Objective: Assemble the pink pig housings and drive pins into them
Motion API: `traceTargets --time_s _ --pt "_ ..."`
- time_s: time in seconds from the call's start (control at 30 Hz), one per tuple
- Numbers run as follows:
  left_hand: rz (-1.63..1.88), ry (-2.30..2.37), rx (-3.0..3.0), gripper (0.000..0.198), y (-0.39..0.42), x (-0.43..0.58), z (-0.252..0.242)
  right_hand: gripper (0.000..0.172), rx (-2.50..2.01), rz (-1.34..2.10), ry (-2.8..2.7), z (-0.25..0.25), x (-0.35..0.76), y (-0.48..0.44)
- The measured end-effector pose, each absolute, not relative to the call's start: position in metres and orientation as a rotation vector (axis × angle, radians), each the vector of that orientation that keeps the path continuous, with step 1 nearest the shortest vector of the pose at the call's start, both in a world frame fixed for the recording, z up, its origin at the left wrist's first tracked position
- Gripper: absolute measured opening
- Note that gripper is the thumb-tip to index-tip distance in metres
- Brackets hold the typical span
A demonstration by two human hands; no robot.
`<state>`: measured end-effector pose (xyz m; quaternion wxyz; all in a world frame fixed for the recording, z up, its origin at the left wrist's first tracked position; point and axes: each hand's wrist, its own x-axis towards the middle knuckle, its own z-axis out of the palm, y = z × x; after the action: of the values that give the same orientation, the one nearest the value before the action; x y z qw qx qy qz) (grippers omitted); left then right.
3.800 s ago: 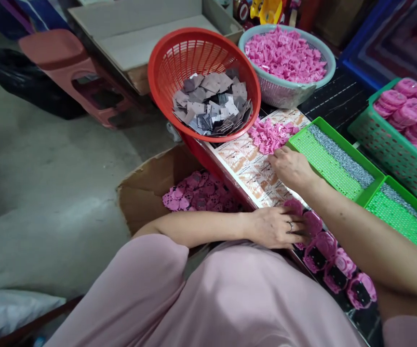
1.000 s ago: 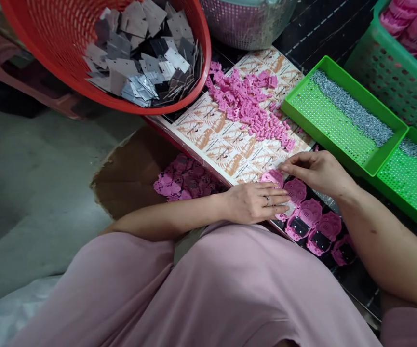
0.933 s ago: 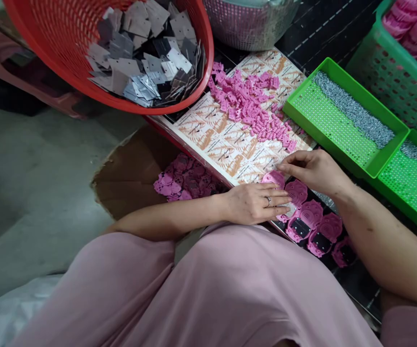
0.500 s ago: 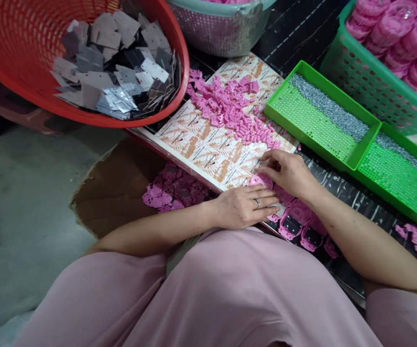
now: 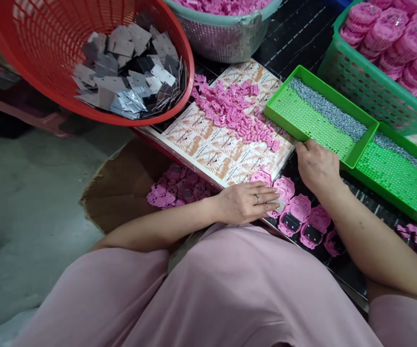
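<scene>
My left hand (image 5: pixel 246 202) lies flat, fingers stretched out, on the first pink plastic shell (image 5: pixel 283 189) of a row of shells (image 5: pixel 304 226) at the table's near edge. My right hand (image 5: pixel 316 165) sits at the near corner of a green tray (image 5: pixel 313 126), its fingers curled down and the tips hidden. A strip of small grey metal bits (image 5: pixel 326 107) lies along the tray's far side. A pile of small pink parts (image 5: pixel 232 108) rests on a patterned sheet (image 5: pixel 208 149) just left of the right hand.
A red basket (image 5: pixel 42 82) of grey cards (image 5: pixel 128 72) hangs over the table's left edge. Behind stand a pale basket (image 5: pixel 226 33) of pink parts and a green basket (image 5: pixel 370 91) of pink discs. A second green tray (image 5: pixel 392 178) lies right. A cardboard box (image 5: pixel 121 183) stands below.
My right hand has moved right from the first pink shell to the green tray's near corner. My left hand has stayed on the shell. The view has shifted slightly.
</scene>
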<state>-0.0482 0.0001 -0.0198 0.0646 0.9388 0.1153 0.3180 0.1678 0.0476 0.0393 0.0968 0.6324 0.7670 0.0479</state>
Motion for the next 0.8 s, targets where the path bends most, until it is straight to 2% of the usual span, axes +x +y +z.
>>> traceTargets --time_s 0.13,0.2,0.37,0.43,0.8 --pt "0.922 0.363 2.863 0.028 -0.002 -0.048 -0.019 0.030 1.904 0.103 2.362 0.039 0.174 0.051" --pt "0.900 0.374 2.886 0.030 -0.003 -0.047 -0.018 0.027 2.006 -0.033 2.493 0.044 0.180 0.049" --pt "0.832 0.343 2.914 0.033 -0.003 -0.042 -0.013 0.021 2.079 -1.003 2.620 0.050 0.184 0.038" --pt "0.832 0.345 2.917 0.031 -0.002 -0.040 -0.013 0.025 2.026 -1.214 2.538 0.046 0.183 0.035" --pt "0.911 0.344 2.888 0.029 0.000 -0.038 -0.017 0.032 2.161 -1.102 2.419 0.044 0.182 0.032"
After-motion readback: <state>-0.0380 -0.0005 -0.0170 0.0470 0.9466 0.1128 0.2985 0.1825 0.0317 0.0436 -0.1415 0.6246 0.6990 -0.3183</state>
